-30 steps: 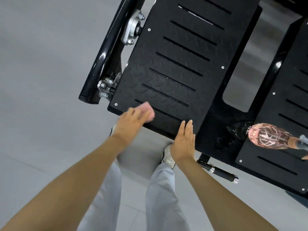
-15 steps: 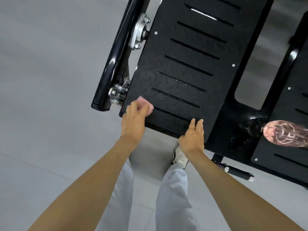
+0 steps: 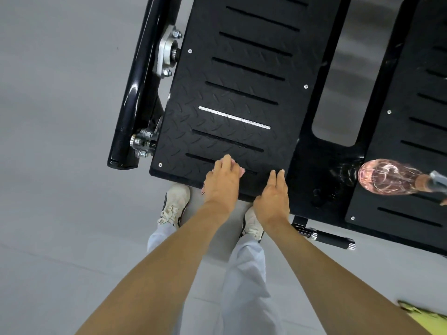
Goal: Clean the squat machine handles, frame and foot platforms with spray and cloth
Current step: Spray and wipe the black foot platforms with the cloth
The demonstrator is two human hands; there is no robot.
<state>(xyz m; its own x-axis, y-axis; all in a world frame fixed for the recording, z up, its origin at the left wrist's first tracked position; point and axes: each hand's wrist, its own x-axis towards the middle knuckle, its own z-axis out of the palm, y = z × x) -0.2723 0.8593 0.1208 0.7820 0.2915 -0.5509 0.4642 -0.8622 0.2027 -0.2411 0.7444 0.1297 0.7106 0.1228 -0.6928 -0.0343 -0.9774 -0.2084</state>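
Where the left hand [image 3: 221, 183] is: on the near edge of the left foot platform [image 3: 232, 97], fingers bent over a pink cloth [image 3: 242, 171] and holding it down; bits of cloth stick out on both sides of the hand.
Right hand [image 3: 273, 197]: just beside it, flat on the same edge, fingers straight and close together, holding nothing.
Left foot platform: black and bumpy with long slots; it runs far away from both hands, with lots of bare top past the fingers.
Left edge: bolts [image 3: 141, 143] and a shiny black frame tube [image 3: 135, 93] sit right against it.
Right edge: a black frame bar [image 3: 312, 165], then a gap [image 3: 338, 105] where the floor shows.
Spray bottle [image 3: 387, 177]: pinkish and see-through, well apart from the hands, at the near corner of the right foot platform [image 3: 416, 112]; I cannot tell if it stands or lies.
Handle [image 3: 331, 239]: short and black with silver ends, under the near edge.
Floor [image 3: 60, 117]: grey and wide open to the left; white shoes [image 3: 174, 204] stand on it, below the hands.
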